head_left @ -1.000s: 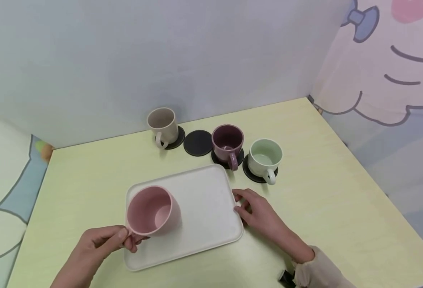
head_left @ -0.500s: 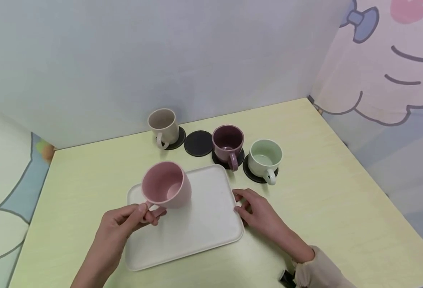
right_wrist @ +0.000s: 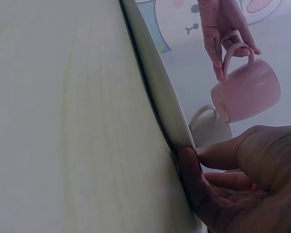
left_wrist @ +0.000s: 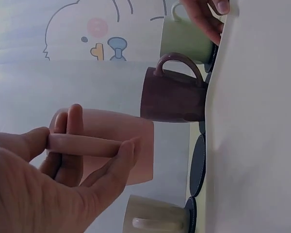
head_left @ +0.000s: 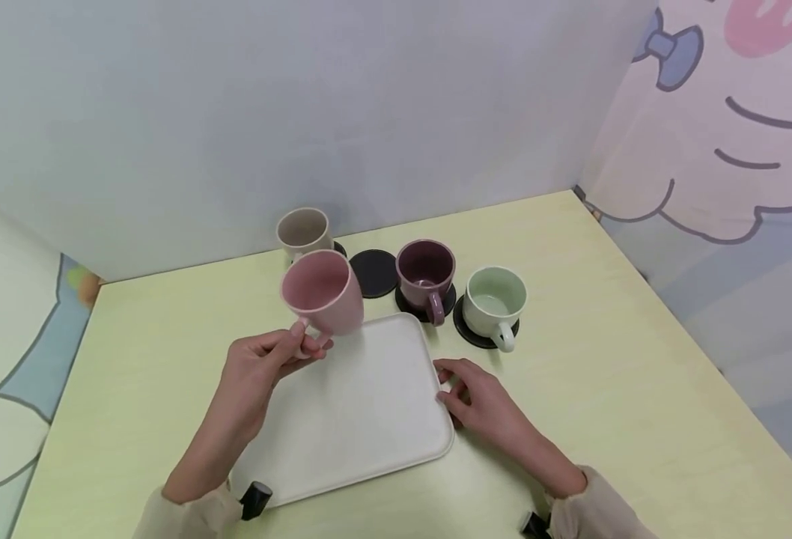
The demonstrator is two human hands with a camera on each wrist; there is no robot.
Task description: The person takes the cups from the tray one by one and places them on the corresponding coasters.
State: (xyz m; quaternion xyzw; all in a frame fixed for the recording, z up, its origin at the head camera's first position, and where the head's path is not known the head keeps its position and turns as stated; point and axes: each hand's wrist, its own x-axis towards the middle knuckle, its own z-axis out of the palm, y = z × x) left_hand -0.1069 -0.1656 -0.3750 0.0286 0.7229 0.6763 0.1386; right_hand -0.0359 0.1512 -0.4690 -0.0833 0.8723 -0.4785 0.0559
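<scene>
My left hand [head_left: 257, 374] pinches the handle of a pink mug [head_left: 331, 299] and holds it up over the far left part of a white tray [head_left: 362, 404]. In the left wrist view, thumb and fingers are curled about that handle [left_wrist: 87, 144]. My right hand [head_left: 483, 397] grips the tray's right edge; in the right wrist view, its thumb and a finger pinch the rim [right_wrist: 182, 126]. Just beyond the pink mug lies a bare black coaster [head_left: 374, 273]. A beige mug [head_left: 302, 228], partly hidden behind the pink one, stands on another coaster.
Right of the bare coaster, a purple mug [head_left: 426, 273] and a pale green mug [head_left: 495, 303] stand on black coasters, handles toward me. A grey wall [head_left: 342, 112] rises behind the table [head_left: 638, 374]. Printed cartoon panels flank both sides.
My left hand has lifted the pink mug away from me and slightly right, from the tray's near left to above its far edge. The right hand stays at the tray's edge.
</scene>
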